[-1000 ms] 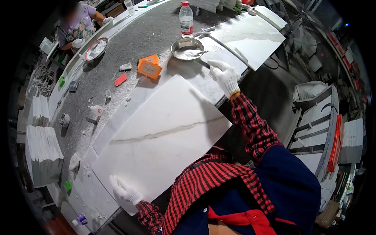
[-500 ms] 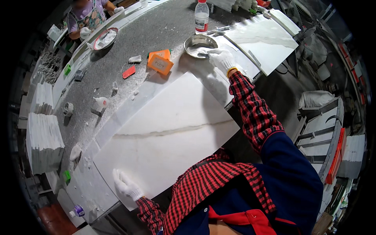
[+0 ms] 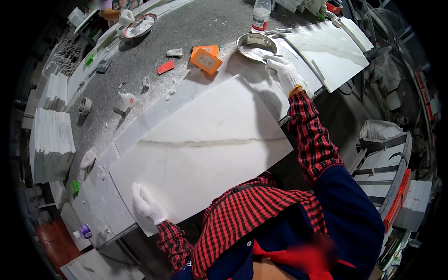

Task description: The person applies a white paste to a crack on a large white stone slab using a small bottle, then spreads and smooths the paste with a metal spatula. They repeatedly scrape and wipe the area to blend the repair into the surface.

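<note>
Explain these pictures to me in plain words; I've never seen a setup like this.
There is no machine here: a person works with two white-gloved hands. Every picture comes from a wide fisheye camera on that person's head, looking down, so straight edges bend. The left hand rests on the left end of a white slab with a greyish vein. The right hand holds a metal utensil at the edge of a metal bowl with white material inside. Also on the grey table are two orange blocks, a red piece and a clear bottle. The gloved hand at upper left belongs to someone else.
</note>
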Demonstrator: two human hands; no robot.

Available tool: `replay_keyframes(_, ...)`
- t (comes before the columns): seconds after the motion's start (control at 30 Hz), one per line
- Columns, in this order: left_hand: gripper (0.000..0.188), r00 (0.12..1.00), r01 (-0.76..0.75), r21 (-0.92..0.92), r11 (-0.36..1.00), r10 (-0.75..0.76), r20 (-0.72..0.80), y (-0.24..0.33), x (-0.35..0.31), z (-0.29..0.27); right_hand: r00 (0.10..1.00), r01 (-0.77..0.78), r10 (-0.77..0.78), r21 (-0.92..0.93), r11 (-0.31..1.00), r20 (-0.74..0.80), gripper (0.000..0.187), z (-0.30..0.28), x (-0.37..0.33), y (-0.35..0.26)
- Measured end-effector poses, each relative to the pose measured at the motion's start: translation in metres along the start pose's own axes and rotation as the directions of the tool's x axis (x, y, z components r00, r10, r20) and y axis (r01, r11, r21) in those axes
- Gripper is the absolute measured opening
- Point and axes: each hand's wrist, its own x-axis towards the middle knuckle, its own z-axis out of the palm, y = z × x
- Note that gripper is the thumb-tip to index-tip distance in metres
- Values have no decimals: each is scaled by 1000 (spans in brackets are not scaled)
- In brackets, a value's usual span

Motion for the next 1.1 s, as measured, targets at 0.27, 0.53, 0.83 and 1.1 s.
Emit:
replay_keyframes(0.27, 29, 998, -53, 30, 998, 53, -16, -13, 2, 0, 967, -46, 59, -60, 997, 247, 36, 60, -64, 5)
replay_keyframes(0.53, 31, 998, 64, 34, 997, -64, -12, -9, 2, -5, 823, -157, 248, -215, 964, 512, 33, 158, -147, 31)
replay_keyframes(0.83, 31, 995, 87, 42, 995, -89, 40, -14, 4, -5, 535, 836, -391, -399, 377, 749, 29, 206, -177, 53)
replay_keyframes(1.1, 32, 992, 92, 118, 989, -101, 71, -10, 9, -3, 932, 363, -304, -494, 790, 197, 28, 131, -103, 62)
